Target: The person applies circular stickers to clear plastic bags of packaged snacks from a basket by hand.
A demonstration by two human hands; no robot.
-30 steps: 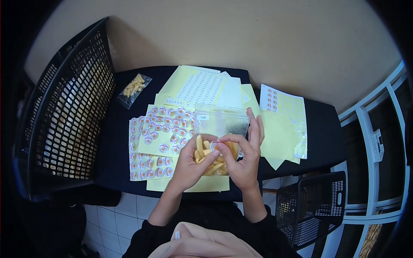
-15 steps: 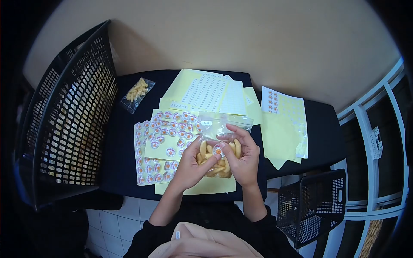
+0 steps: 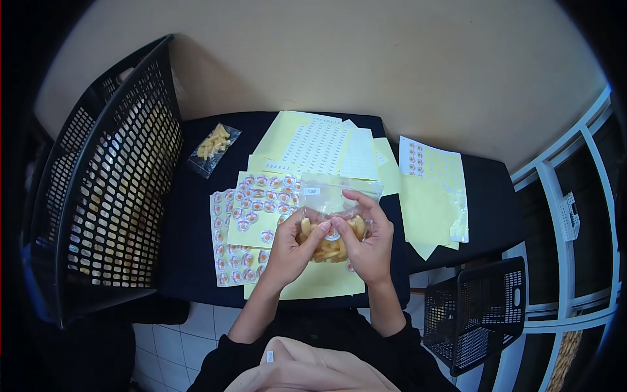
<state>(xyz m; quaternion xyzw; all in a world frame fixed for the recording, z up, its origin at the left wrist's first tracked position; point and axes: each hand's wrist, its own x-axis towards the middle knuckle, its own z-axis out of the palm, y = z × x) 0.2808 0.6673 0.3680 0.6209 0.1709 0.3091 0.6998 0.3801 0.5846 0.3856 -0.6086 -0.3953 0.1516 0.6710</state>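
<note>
A clear zip bag (image 3: 343, 189) of pale yellow, curved snack pieces is held between my two hands. My left hand (image 3: 295, 247) grips its left side, thumb on the front. On the right side my right hand (image 3: 371, 242) grips it, its thumb beside the other. Under the thumbs, a round orange-and-white sticker (image 3: 332, 233) shows on the bag front. A small white label (image 3: 313, 191) is near the bag's top left. Sheets of round stickers (image 3: 251, 235) lie left of the bag and partly beneath my hands.
A large black basket (image 3: 121, 176) stands at the left. Another filled bag (image 3: 214, 144) lies near it. Sheets of small labels (image 3: 317, 144) are at the back, a yellow backing sheet (image 3: 428, 202) at the right. A smaller black crate (image 3: 473, 313) sits lower right.
My left thumb has shifted up and both thumbs now press close together over the round sticker. The view has shifted slightly, and the bag sits a little higher.
</note>
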